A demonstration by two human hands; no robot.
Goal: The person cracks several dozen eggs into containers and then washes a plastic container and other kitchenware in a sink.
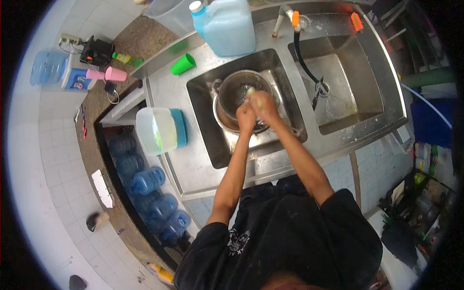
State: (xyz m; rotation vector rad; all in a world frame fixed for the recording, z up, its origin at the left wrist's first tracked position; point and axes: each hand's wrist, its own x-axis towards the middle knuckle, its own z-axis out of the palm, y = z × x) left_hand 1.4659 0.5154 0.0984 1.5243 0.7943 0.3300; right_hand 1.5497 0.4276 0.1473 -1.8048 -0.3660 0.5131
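Note:
Both hands meet over a metal pot (232,90) in the left sink basin (203,119). My right hand (264,106) is blurred and closed around a small yellow-green piece, probably a sponge (251,90). Beside it, touching or nearly so, my left hand (246,116) is curled at the pot's near side. Its fingers are hidden, so whether it grips the rim or the sponge cannot be told. Under the pot shows the rim of a second metal vessel (219,117). The upper pot's inside looks dark and wet.
A blue jug (230,30) and green cup (183,64) stand behind the basin. A plastic tub (156,130) sits at the left edge. From the tap (296,20) a black hose (303,58) hangs into the right basin (351,79). Water bottles (148,180) lie below left.

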